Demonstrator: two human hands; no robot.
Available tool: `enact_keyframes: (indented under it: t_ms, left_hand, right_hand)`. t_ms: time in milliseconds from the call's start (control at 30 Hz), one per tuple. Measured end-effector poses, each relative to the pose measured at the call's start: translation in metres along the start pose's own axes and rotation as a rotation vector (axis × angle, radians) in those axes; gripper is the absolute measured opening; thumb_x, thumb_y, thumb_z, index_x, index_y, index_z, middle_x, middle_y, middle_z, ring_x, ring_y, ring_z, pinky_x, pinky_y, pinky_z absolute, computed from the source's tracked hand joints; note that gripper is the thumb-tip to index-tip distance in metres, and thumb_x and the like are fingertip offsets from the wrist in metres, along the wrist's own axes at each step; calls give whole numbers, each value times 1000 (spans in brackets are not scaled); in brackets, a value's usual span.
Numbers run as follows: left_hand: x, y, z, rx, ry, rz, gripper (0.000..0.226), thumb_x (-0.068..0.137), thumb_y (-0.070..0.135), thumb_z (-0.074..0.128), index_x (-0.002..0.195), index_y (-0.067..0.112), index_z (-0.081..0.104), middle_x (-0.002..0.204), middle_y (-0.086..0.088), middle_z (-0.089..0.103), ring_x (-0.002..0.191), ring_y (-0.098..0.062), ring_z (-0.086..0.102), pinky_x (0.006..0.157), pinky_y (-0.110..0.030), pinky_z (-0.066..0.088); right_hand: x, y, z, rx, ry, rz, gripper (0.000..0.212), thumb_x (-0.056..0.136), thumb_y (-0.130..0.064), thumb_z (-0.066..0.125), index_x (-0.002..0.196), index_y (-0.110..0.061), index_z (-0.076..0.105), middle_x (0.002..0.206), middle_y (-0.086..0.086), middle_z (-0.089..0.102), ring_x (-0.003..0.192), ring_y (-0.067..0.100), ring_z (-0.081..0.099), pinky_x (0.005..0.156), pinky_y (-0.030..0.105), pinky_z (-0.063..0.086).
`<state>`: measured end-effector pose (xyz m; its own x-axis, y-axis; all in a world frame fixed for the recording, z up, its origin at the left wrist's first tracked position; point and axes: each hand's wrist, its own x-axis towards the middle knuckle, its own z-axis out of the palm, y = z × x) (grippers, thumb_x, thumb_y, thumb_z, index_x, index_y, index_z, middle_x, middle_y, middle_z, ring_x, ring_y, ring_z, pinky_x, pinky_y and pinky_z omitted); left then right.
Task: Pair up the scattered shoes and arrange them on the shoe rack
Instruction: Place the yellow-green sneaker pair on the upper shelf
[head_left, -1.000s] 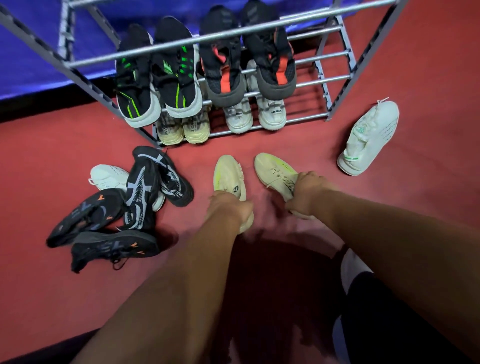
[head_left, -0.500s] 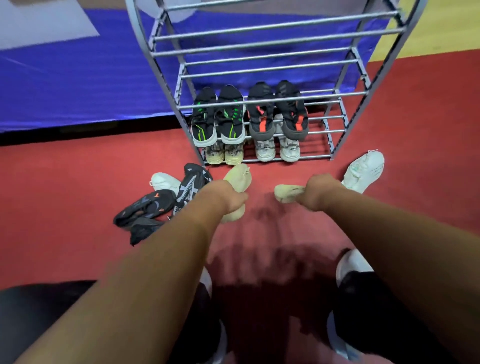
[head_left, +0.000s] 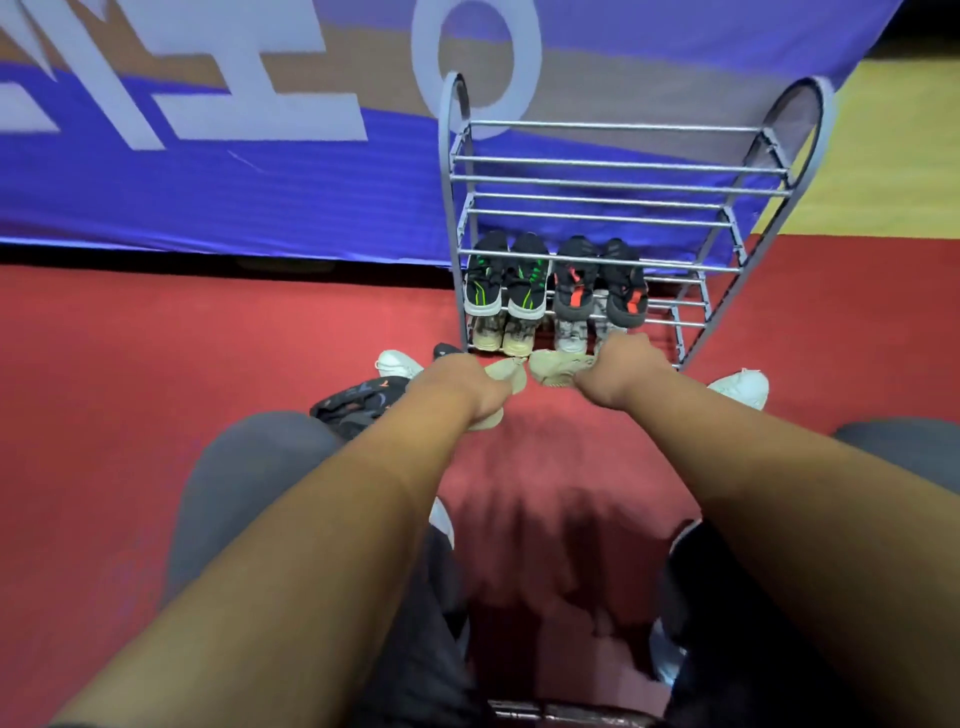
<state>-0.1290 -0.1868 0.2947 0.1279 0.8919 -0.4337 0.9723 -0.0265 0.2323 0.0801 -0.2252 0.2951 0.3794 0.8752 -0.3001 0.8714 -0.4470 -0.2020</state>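
Note:
My left hand (head_left: 467, 387) grips one beige shoe (head_left: 506, 376) and my right hand (head_left: 621, 374) grips its mate (head_left: 556, 366). Both shoes hang off the red floor, toes close together, just in front of the grey metal shoe rack (head_left: 618, 169). On the rack's lower tiers stand a black-and-green pair (head_left: 509, 278), a black-and-orange pair (head_left: 597, 283), a tan pair (head_left: 501, 332) and a light grey pair (head_left: 571, 332). The upper tiers hold nothing.
Dark shoes (head_left: 358, 400) and a white shoe (head_left: 397, 364) lie on the floor left of my hands. Another white shoe (head_left: 743, 387) lies at the right, by the rack's foot. A blue banner (head_left: 208, 182) runs behind the rack. My knees frame the lower view.
I have lifted both beige shoes from the floor and brought them together toward the rack. The view has pulled back and tilted up, and the whole rack now shows.

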Motion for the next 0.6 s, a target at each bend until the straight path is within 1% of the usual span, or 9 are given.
enact_keyframes:
  t_ms: [67,133,167,233,300,367,433,500,600]
  left_hand:
    - [-8,-2,-22,-11,48,8,65,67,71,43,95,17,66,107,-11,69,94,-34,64,82,-37,52]
    - [-12,-1,-43,-9,91,22,61,65,74,39,79,17,57,96,-10,67,84,-34,60,74,-36,48]
    - [-13,0,-52,-2,108,30,63,63,76,37,78,18,55,91,-9,65,81,-33,59,71,-35,46]
    - [-12,6,-72,14,144,37,66,60,76,35,82,18,57,80,-4,60,74,-29,59,67,-35,43]
    - [-7,14,-87,17,160,37,60,62,71,37,81,18,58,74,-1,58,67,-21,56,65,-35,42]
    - [3,25,-97,24,163,39,60,62,69,37,80,16,59,77,-3,61,71,-23,59,65,-35,44]
    - [20,36,-101,27,167,36,69,62,70,33,84,13,64,86,-8,68,81,-30,64,69,-36,49]
    - [45,46,-100,47,190,34,74,67,69,34,96,10,68,97,-12,69,92,-34,64,77,-38,53]
    - [94,58,-89,62,273,1,60,85,58,46,116,10,65,118,-15,60,103,-33,60,85,-40,53]
  right_hand:
    - [-5,-10,-22,8,39,-9,81,82,-58,67,138,-2,49,136,25,53,123,44,56,99,44,51]
    - [-3,-16,-41,36,83,-33,83,83,-59,65,140,-2,46,138,25,50,125,44,54,103,46,49]
    - [-1,-18,-48,61,103,-39,82,84,-59,65,140,-3,46,138,25,49,125,44,53,103,48,49]
    - [6,-19,-61,118,148,-40,77,83,-58,65,136,-4,48,137,24,49,122,45,54,99,48,50]
    - [15,-16,-68,174,180,-32,77,83,-58,68,134,-4,49,137,23,48,120,45,54,97,47,51]
    - [26,-12,-71,219,216,-20,78,83,-57,69,134,-2,49,136,23,48,120,45,54,99,48,50]
    - [42,-7,-69,248,258,-21,70,85,-51,67,130,0,51,132,24,49,117,45,55,100,48,49]
    - [62,-4,-64,272,276,-7,64,88,-48,65,126,1,53,130,23,49,113,45,55,98,47,49]
    - [99,-1,-53,290,270,35,59,91,-45,62,126,1,52,130,22,46,113,46,54,95,47,48]
